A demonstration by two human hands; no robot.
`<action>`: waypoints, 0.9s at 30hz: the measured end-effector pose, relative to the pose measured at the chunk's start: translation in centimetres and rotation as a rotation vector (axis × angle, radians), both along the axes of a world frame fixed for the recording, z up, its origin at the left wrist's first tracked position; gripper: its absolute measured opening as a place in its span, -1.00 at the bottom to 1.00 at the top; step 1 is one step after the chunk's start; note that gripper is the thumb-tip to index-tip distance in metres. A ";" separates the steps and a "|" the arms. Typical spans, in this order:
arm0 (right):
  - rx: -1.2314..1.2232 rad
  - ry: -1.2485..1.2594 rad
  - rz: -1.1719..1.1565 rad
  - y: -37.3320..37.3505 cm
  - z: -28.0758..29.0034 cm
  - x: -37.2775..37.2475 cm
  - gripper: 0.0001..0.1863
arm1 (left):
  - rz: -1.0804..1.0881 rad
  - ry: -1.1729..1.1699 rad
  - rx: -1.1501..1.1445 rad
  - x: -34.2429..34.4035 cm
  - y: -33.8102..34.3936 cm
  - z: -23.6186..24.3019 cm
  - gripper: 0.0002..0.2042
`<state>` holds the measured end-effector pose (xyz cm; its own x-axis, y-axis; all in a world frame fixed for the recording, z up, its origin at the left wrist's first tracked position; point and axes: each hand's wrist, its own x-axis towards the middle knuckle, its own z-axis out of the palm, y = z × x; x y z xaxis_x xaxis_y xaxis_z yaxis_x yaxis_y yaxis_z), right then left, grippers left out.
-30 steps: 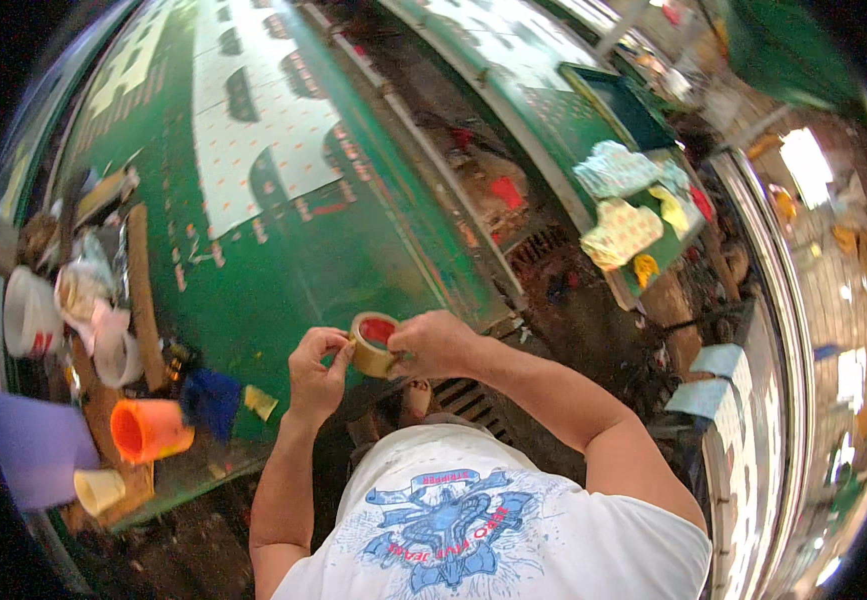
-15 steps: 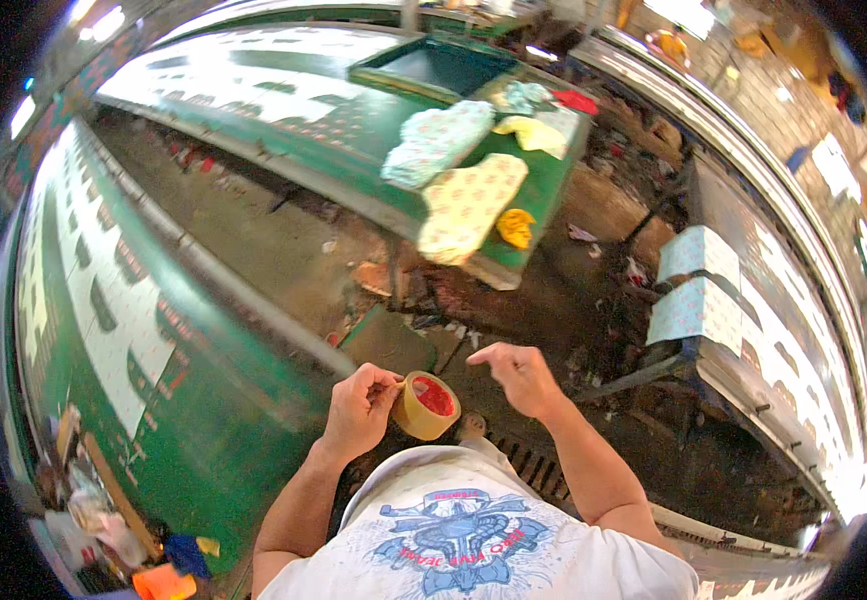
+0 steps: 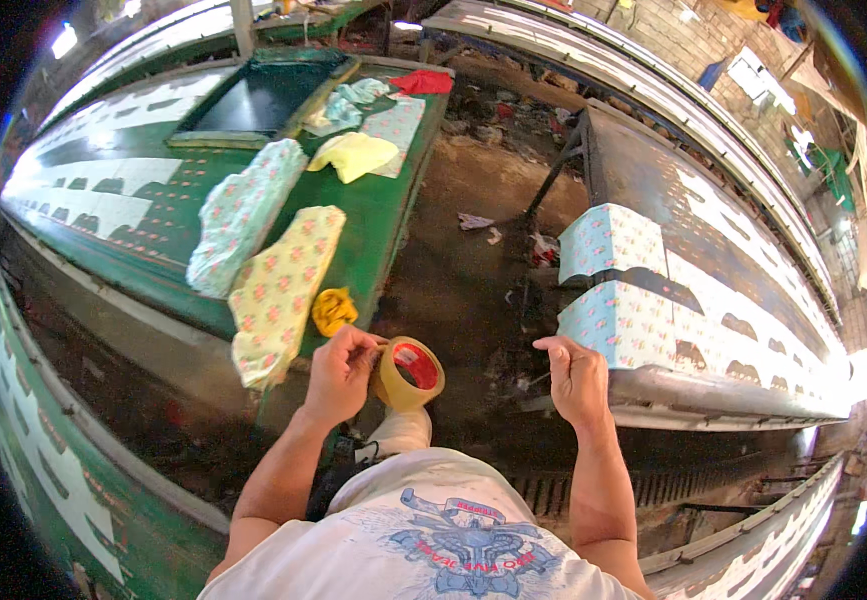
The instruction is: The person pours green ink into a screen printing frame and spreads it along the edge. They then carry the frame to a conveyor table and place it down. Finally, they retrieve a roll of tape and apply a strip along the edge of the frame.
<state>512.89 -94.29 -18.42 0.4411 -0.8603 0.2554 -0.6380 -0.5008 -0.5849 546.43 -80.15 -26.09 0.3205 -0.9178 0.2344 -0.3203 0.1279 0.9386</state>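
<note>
In front of my shirt, my left hand (image 3: 341,372) is closed on the edge of a roll of tan packing tape (image 3: 389,384) with a red inner core. The roll hangs to the right of the fingers, its round opening facing up. My right hand (image 3: 577,380) is held apart from the roll, off to the right. Its fingers are curled in, with one digit pointing left, and nothing shows in it. Behind that hand is the near end of a table with pale blue floral cloth (image 3: 593,318) folded over its edge.
A green table (image 3: 368,230) ahead on the left carries a yellow floral cloth piece (image 3: 288,280), a light blue floral piece (image 3: 243,215), a crumpled orange-yellow cloth (image 3: 333,311), a red cloth (image 3: 421,82) and a dark framed screen (image 3: 253,100). Another long green table (image 3: 43,480) runs along my left.
My body has turned right and moved closer to the green table and the floral cloth. My right hand has moved farther from the tape roll, which stays in my left hand.
</note>
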 end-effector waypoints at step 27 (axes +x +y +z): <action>0.372 -0.348 -0.128 -79.3 -6.9 4.1 -0.88 | -0.114 0.089 -0.100 6.1 -84.7 -0.9 -0.94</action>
<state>517.02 -173.56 -25.35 0.2697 -0.9623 0.0351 -0.4166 -0.1494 -0.8967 552.52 -164.89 -26.94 0.2391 -0.9228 0.3020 -0.2145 0.2532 0.9433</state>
